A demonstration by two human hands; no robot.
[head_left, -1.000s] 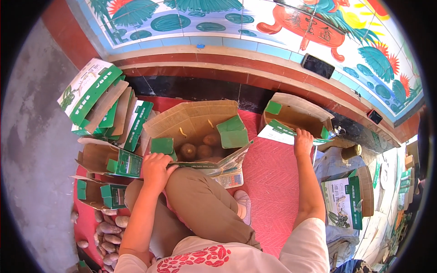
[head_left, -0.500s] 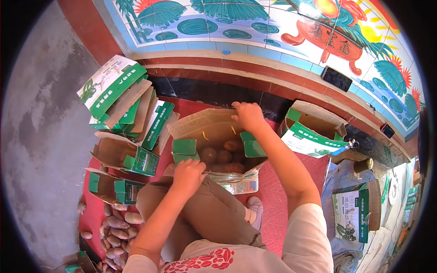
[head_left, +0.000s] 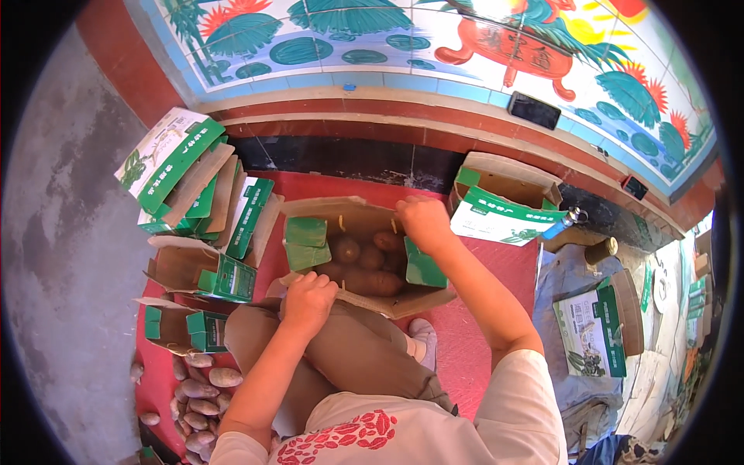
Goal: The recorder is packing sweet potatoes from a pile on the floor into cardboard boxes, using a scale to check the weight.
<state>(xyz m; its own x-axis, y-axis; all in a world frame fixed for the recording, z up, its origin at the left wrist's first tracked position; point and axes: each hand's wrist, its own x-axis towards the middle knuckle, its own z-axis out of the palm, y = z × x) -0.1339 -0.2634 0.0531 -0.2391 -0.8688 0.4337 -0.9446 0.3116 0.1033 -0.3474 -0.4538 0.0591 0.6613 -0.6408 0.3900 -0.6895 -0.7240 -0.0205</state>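
An open brown cardboard box with green inner flaps sits in front of my knees, with several brown sweet potatoes inside. My left hand grips the box's near rim, fingers curled over the edge. My right hand rests on the box's far right rim, fingers closed over the edge next to a green flap. My bent leg in brown trousers lies just below the box.
Several green-and-white cartons are piled at the left, with open ones below. Another open carton stands at the right. Loose sweet potatoes lie at lower left. A phone rests on the red ledge; flat cartons lie right.
My right hand came from the carton at the right across to the potato box's far rim. My left hand stayed on the near rim. The view shifted slightly.
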